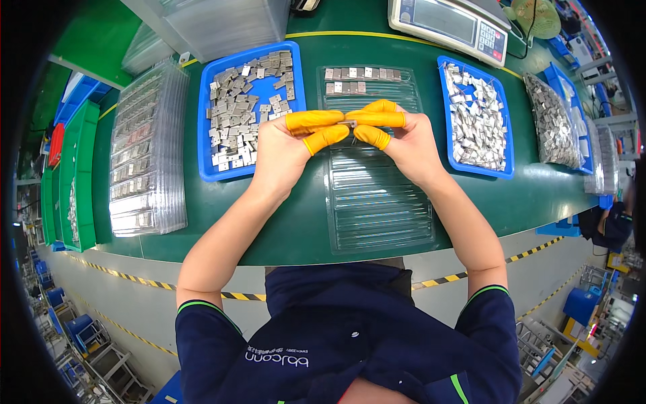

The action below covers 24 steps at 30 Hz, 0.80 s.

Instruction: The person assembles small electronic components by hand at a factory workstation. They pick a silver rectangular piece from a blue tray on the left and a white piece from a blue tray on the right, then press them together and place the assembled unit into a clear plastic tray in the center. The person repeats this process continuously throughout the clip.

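Small metal piece (350,124): over the clear tray (380,209), fingertips of my left hand (278,151) and right hand (413,141) clamped on it. Two far rows hold pieces, the second partly; near rows look unfilled. Loose parts fill much of the left blue bin (203,135) and right blue bin (509,135).

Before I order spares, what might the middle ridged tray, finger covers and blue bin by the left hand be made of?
Ridged tray: probably clear, glossy plastic; the green tabletop shows through.
Finger covers: thin yellow rubber, perhaps latex, clinging snugly.
Blue bin: likely moulded plastic, smooth, evenly coloured, with rounded corners.
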### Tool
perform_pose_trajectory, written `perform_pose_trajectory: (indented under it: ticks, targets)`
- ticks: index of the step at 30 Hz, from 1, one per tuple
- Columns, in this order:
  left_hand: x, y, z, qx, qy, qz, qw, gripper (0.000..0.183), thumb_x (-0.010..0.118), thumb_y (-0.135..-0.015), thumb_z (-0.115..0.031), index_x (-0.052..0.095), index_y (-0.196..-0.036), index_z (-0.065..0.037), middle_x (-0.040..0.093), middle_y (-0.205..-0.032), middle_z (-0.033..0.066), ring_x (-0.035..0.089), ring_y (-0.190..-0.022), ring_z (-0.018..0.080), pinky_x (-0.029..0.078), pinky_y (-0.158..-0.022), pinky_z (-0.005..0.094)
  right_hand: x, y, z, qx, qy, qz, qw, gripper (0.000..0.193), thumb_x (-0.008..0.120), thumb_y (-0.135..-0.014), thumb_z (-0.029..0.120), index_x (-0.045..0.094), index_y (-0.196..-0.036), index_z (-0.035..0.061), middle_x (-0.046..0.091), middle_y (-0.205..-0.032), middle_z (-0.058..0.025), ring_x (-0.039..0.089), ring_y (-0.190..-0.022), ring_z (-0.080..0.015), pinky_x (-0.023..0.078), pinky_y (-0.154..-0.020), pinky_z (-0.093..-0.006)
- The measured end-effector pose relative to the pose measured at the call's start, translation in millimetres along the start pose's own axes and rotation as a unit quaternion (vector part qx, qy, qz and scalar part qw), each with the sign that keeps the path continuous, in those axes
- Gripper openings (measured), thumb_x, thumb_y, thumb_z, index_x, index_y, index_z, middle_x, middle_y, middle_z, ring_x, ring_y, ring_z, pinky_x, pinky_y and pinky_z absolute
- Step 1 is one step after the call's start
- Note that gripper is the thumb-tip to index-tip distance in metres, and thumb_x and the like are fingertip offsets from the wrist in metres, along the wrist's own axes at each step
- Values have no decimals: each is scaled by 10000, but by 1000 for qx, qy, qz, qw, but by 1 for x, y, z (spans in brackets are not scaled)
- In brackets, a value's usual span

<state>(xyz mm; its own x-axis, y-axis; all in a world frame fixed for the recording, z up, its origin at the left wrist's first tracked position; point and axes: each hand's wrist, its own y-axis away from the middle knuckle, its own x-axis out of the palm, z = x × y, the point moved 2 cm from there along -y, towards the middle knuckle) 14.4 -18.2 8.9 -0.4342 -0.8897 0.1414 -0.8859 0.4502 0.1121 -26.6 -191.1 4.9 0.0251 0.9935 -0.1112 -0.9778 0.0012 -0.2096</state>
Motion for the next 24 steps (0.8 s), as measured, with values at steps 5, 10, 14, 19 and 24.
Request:
perform_pose_trajectory:
  ticks: [5,10,14,19,24]
  targets:
    - [2,-1,8,71,3,1,997,299,656,-769,11,597,-1059,49,642,-996,130,615,-917,158,483,-833,256,-13,-14,11,-28,72,-16,997,189,666,-764,72,675,-946,24,658,-883,-62,587,-848,-156,429,-824,-268]
    - [8,2,9,148,-157,-4,976,262,664,-760,-18,632,-1019,-4,652,-999,92,612,-931,177,486,-824,280,-36,-36,-1,-166,395,-152,891,138,686,-708,94,697,-843,72,632,-872,-68,558,-859,-239,422,-819,-339]
    - [16,8,10,304,-357,30,883,197,691,-692,-8,679,-885,-46,664,-932,62,606,-915,220,485,-796,303,-31,-37,-16,-215,553,-125,795,167,694,-659,97,701,-825,85,623,-872,-48,538,-913,-224,379,-896,-368]
    - [16,9,13,322,-386,43,863,219,693,-675,-5,677,-889,-47,663,-911,66,599,-940,219,487,-802,306,-27,-34,-24,-194,539,-102,813,155,687,-650,76,706,-804,79,632,-868,-52,540,-931,-221,369,-922,-362]
    - [16,10,16,334,-423,61,841,207,693,-675,-45,680,-881,-62,659,-921,59,597,-942,220,486,-810,318,-24,-33,-23,-183,525,-105,824,131,682,-677,86,708,-805,79,640,-866,-53,543,-939,-218,371,-919,-361]
